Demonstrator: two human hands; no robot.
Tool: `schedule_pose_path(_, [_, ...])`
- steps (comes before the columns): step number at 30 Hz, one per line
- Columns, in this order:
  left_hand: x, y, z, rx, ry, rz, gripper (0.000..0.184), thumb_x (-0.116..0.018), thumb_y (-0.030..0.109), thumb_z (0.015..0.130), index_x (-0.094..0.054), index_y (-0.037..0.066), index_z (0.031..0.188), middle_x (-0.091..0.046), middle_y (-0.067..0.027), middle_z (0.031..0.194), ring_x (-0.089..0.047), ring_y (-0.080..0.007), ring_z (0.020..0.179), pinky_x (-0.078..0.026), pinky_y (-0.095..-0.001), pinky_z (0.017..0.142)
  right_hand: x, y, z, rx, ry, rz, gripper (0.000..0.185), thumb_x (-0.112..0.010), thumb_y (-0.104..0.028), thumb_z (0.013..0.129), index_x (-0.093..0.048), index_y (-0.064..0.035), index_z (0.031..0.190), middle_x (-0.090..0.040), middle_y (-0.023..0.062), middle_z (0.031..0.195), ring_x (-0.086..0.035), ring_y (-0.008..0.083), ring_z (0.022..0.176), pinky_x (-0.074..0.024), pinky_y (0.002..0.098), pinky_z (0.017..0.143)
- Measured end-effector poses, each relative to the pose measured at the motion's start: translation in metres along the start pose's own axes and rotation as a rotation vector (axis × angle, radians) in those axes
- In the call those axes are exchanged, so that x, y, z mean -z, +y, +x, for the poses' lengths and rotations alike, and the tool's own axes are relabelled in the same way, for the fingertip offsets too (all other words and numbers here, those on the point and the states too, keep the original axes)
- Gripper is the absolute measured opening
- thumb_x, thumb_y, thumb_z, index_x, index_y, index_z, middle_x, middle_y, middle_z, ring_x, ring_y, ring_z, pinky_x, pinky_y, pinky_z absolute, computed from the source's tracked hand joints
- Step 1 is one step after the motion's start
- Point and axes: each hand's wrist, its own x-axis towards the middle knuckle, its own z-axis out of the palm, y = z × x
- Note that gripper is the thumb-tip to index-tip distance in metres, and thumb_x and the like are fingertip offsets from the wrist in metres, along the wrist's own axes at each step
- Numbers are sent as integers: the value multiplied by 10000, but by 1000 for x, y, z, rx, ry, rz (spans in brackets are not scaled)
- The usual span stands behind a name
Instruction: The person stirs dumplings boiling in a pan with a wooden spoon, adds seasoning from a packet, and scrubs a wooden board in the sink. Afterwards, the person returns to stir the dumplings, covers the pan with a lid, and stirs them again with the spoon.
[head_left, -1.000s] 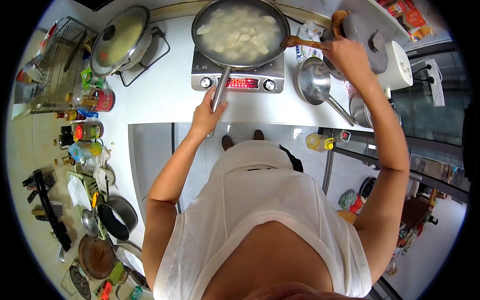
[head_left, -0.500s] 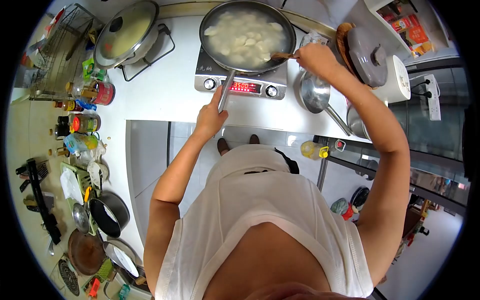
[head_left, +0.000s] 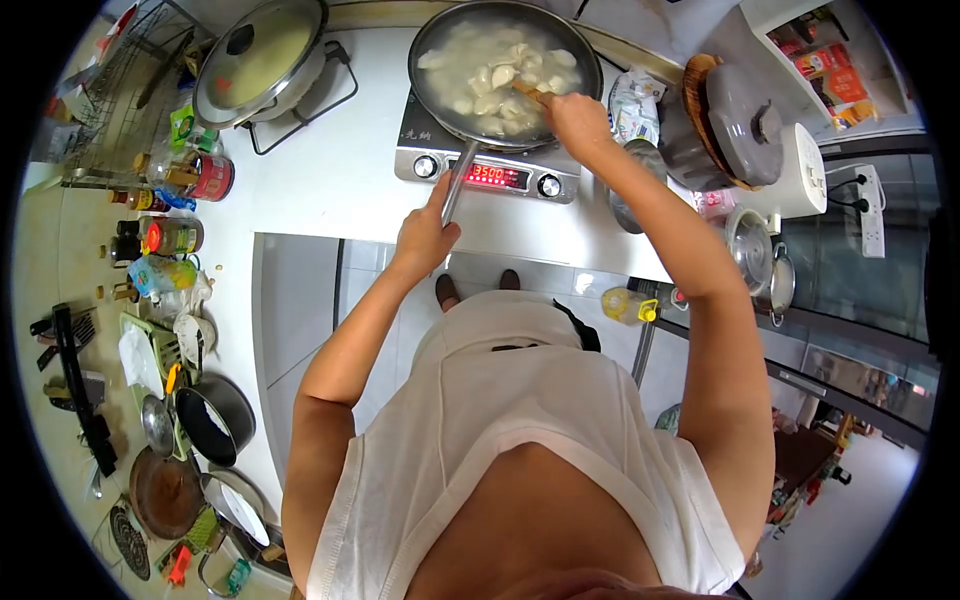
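Note:
A wide pan (head_left: 423,93) stands on an induction cooker (head_left: 410,165) whose display glows red. Pale dumplings (head_left: 490,100) lie in cloudy liquid inside it. My left hand (head_left: 425,232) is closed round the pan's metal handle (head_left: 459,183), on the side toward my body. Over the pan's right rim, my right hand (head_left: 577,122) grips a wooden spatula (head_left: 530,92), whose blade end is among the dumplings near the middle. The fingers of my right hand are partly hidden from above.
A lidded pot (head_left: 262,65) stands at the left. Jars (head_left: 176,236), a dark pot (head_left: 215,420) and a brown board (head_left: 166,492) line the left counter. At the right are a steel ladle (head_left: 628,203) under my forearm, a grey pot (head_left: 690,150) and a white appliance (head_left: 800,175).
My right hand has moved left over the pan, carrying the spatula from the right rim to among the dumplings. My left hand stays on the handle. The whole view has shifted slightly.

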Motion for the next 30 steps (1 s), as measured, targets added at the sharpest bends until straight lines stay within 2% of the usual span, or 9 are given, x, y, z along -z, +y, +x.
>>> schedule_pose_path(5, [-4, -5, 0, -21, 33, -19, 824, -607, 67, 735, -249, 118, 1475, -652, -272, 820, -638, -447, 788, -504, -489, 735, -12, 1, 41, -68, 162, 91, 200, -591, -252, 849, -712, -138, 962, -675, 170, 775, -668, 352, 730, -538, 466, 654])
schedule_pose_path(7, [-6, -8, 1, -13, 35, -27, 824, -613, 73, 735, -256, 131, 1474, -652, -272, 823, -639, -443, 789, -506, -488, 737, 19, -4, 44, -171, 149, 229, 225, -613, -280, 839, -729, -137, 969, -684, 181, 830, -668, 355, 812, -534, 443, 729])
schedule_pose_path(10, [-6, -8, 2, 11, 25, -40, 827, -623, 82, 735, -261, 150, 1475, -652, -274, 830, -641, -440, 794, -508, -484, 741, 23, 30, 69, -204, 116, 454, 231, -581, -269, 828, -750, -164, 944, -698, 164, 818, -678, 332, 790, -530, 422, 744])
schedule_pose_path(13, [-6, -8, 2, 33, 17, -48, 831, -630, 87, 735, -261, 161, 1476, -654, -274, 836, -643, -436, 802, -513, -479, 748, 57, 57, 69, -132, 59, 603, 228, -617, -279, 806, -749, -133, 920, -698, 164, 819, -663, 327, 727, -520, 393, 695])
schedule_pose_path(16, [-7, -8, 2, 34, 18, -50, 833, -633, 89, 737, -259, 161, 1478, -656, -271, 838, -644, -430, 809, -516, -473, 758, 132, 62, 35, 18, -55, 369, 216, -657, -274, 780, -747, -119, 900, -685, 160, 772, -650, 303, 674, -507, 383, 663])
schedule_pose_path(18, [-7, -8, 3, 33, 17, -46, 837, -635, 89, 738, -253, 159, 1480, -657, -269, 840, -645, -427, 814, -516, -470, 766, 174, 53, 9, 3, -216, 157, 237, -636, -237, 820, -728, -45, 922, -684, 143, 768, -647, 256, 687, -492, 364, 672])
schedule_pose_path(21, [-5, -7, 2, 38, 8, -39, 846, -637, 89, 740, -240, 156, 1484, -658, -269, 844, -646, -425, 822, -514, -469, 777, 203, 44, -25, 108, -252, -18, 192, -644, -194, 801, -732, -57, 903, -693, 145, 805, -664, 294, 748, -505, 384, 705])
schedule_pose_path(25, [-7, -10, 3, 29, 3, -37, 858, -637, 86, 740, -224, 156, 1489, -658, -268, 847, -645, -424, 827, -511, -469, 778, 183, 33, -41, 107, -344, -27, 171, -649, -163, 785, -739, -78, 904, -698, 138, 869, -663, 314, 829, -519, 397, 772])
schedule_pose_path(30, [-5, -8, 2, 28, -2, -66, 857, -634, 82, 743, -222, 158, 1490, -658, -265, 846, -644, -422, 824, -509, -465, 776, 124, 16, -48, 81, -236, 118, 161, -609, -175, 792, -731, -106, 870, -688, 148, 802, -662, 336, 809, -534, 434, 726])
